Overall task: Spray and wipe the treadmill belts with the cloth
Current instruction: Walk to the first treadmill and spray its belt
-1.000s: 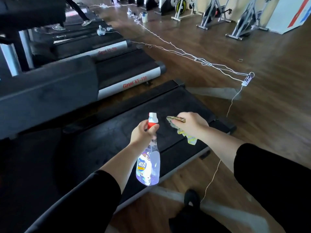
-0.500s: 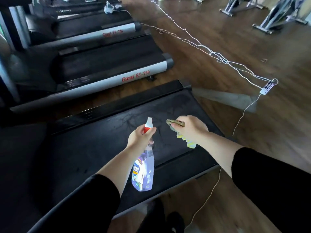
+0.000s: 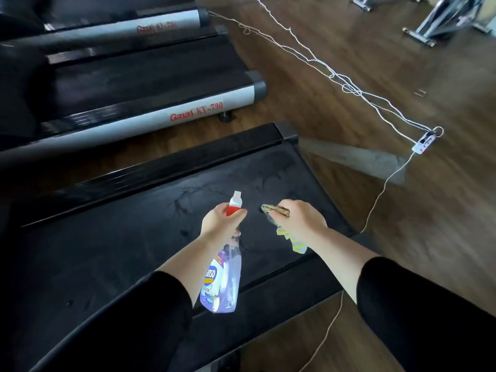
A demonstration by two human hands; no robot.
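My left hand [image 3: 220,222] grips the red-and-white trigger head of a clear spray bottle [image 3: 222,280] with a purple label, its nozzle pointing away over the black treadmill belt [image 3: 128,237]. My right hand [image 3: 298,218] holds a bunched yellow-green cloth [image 3: 291,238] just to the right of the nozzle, above the belt's right part. Faint wet streaks and smears show on the belt ahead of both hands.
A second treadmill with a grey side rail [image 3: 150,122] marked in red lies beyond, a third behind it. White cords [image 3: 349,87] run across the wooden floor to a power strip [image 3: 425,140]. An exercise bike base [image 3: 429,30] stands far right.
My view has tilted down and closer to the near belt. Both hands keep their grip and stay almost in place above the belt.
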